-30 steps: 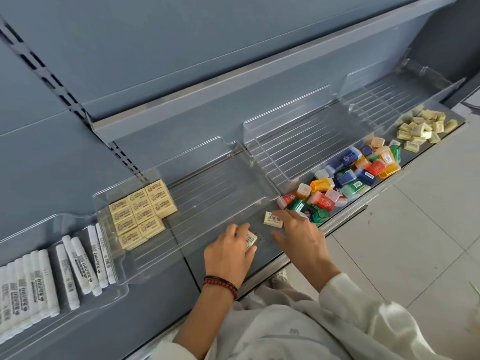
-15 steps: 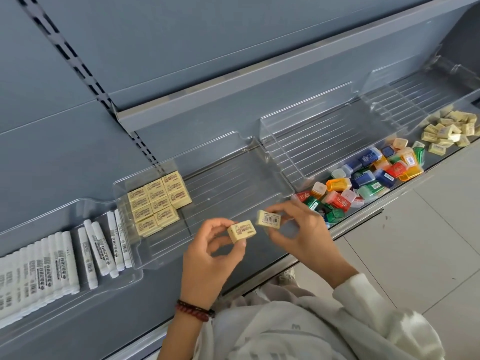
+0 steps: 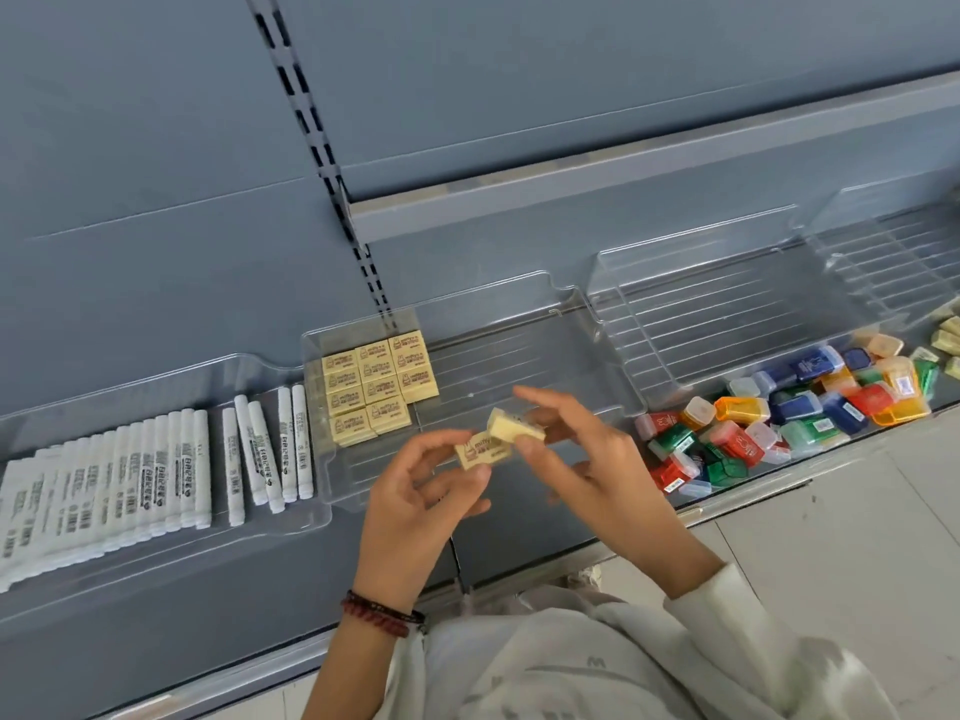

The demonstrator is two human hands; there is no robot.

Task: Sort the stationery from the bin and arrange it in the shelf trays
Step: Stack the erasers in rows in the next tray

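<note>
Erasers [image 3: 484, 453], left hand [image 3: 415, 506] pinching 1, right hand [image 3: 587, 459] pinching 1

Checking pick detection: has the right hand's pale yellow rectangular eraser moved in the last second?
Yes. The pale yellow eraser went left, away from the coloured plastic cases, toward the arranged erasers.

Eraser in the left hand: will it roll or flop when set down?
Probably stiff: the eraser shows no bend while pinched in the left hand. Unlikely to roll: it is flat-faced, and the other erasers lie flat in the tray. Likely light: fingertips alone carry it.
</note>
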